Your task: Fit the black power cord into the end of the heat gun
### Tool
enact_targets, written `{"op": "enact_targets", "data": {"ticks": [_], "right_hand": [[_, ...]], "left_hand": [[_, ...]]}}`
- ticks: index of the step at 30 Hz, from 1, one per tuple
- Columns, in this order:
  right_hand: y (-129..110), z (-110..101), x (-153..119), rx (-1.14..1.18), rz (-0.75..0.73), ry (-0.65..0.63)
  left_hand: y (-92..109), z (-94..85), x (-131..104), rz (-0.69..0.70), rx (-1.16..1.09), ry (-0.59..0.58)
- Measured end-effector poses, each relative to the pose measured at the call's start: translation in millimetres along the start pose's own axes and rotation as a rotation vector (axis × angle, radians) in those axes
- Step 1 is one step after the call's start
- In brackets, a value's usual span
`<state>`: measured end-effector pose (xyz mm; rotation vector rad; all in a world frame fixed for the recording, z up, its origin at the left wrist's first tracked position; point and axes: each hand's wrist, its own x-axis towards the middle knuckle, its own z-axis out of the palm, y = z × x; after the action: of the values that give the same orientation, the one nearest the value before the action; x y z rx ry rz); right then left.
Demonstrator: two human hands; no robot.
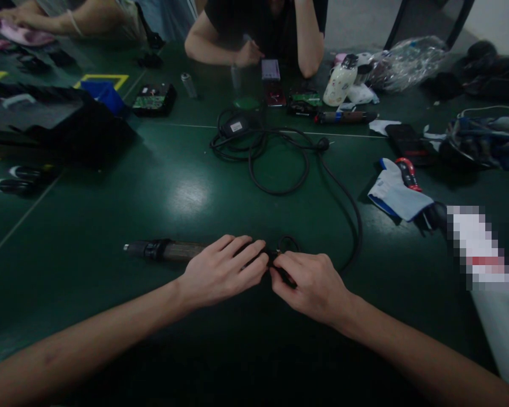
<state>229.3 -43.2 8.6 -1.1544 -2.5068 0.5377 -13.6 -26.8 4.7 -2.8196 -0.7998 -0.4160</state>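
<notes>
A dark electric screwdriver [178,250] lies across the green table, its metal tip pointing left. My left hand [227,268] is closed over its right-hand part. Beside it, my right hand [311,281] pinches at the tool's right end, where a black cable joins; the exact spot between the fingertips is partly hidden. The black cable [358,220] runs from there up the table to a loose coil with an adapter [240,125] and a plug [323,144].
Black bin [55,121] at left, two dark screwdriver-like handles [14,185] below it. Gloves [401,192] and a black box [409,144] lie right. Across the table sit a person [254,28], a phone [270,69], a bottle [340,82] and another screwdriver [348,117].
</notes>
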Motion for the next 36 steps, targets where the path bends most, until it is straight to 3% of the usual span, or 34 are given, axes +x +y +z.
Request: {"op": "enact_targets", "data": {"ticks": [4,9,14,19,24,28,33,36], "right_hand": [[-0.1,-1.0,0.3,-0.002,-0.007,0.005],[0.1,-0.1,0.1,0.001,-0.003,0.001],[-0.1,0.8,0.1,-0.018,-0.006,0.015],[0.3,1.0,-0.5,-0.013,-0.013,0.016],[0.3,0.5,-0.2,-0.004,-0.01,0.02],[0.2,-0.4,0.3,0.013,-0.007,0.011],[0.2,-0.7,0.4,0.0,-0.012,0.01],[0.0,-0.3,0.1,0.004,0.0,0.002]], "left_hand": [[-0.6,-1.5,-0.3,0.061,0.001,0.009],[-0.3,-1.9,1.0,-0.005,-0.011,-0.011],[-0.5,-0.8,0.0,0.059,0.001,0.005],[0.1,-1.2,0.5,-0.011,-0.008,-0.002],[-0.4,-2.5,0.7,0.047,0.001,-0.003],[-0.2,-2.7,1.4,-0.013,-0.017,-0.009],[-0.8,-2.8,1.1,0.051,0.002,-0.012],[-0.6,-2.5,1.2,0.013,0.001,-0.029]]}}
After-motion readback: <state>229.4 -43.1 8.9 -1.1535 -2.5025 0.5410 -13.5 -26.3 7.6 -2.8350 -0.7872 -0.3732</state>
